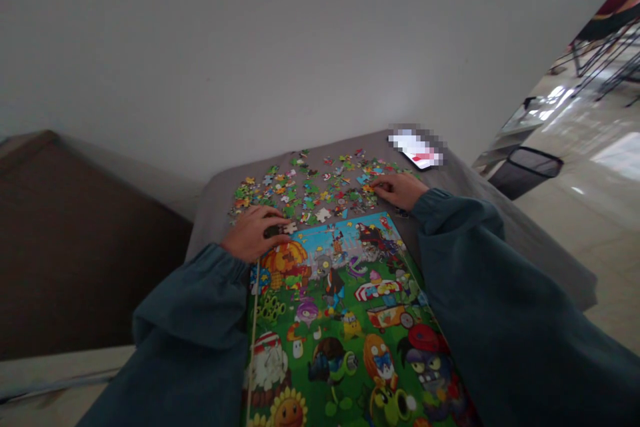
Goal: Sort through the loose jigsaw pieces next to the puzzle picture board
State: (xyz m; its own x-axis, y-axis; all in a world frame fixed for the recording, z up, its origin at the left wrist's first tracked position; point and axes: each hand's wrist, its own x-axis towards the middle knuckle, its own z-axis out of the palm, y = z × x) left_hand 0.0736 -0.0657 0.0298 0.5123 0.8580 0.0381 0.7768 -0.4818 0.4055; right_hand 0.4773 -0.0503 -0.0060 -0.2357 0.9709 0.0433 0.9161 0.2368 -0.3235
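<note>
A colourful cartoon jigsaw picture (345, 320) lies on a grey-covered table (475, 180) in front of me. Beyond its far edge several loose puzzle pieces (310, 183) are scattered. My left hand (253, 233) rests at the picture's top left corner, fingers curled round a pale puzzle piece (289, 227). My right hand (397, 188) reaches into the loose pieces at the right, fingers bent and pinching among them; what they hold is too small to make out. Both arms wear dark teal sleeves.
A phone (416, 150) lies at the table's far right corner. A plain wall stands right behind the table. A dark brown piece of furniture (65, 247) is to the left. A dark bin (525, 170) and chair legs stand on the shiny floor to the right.
</note>
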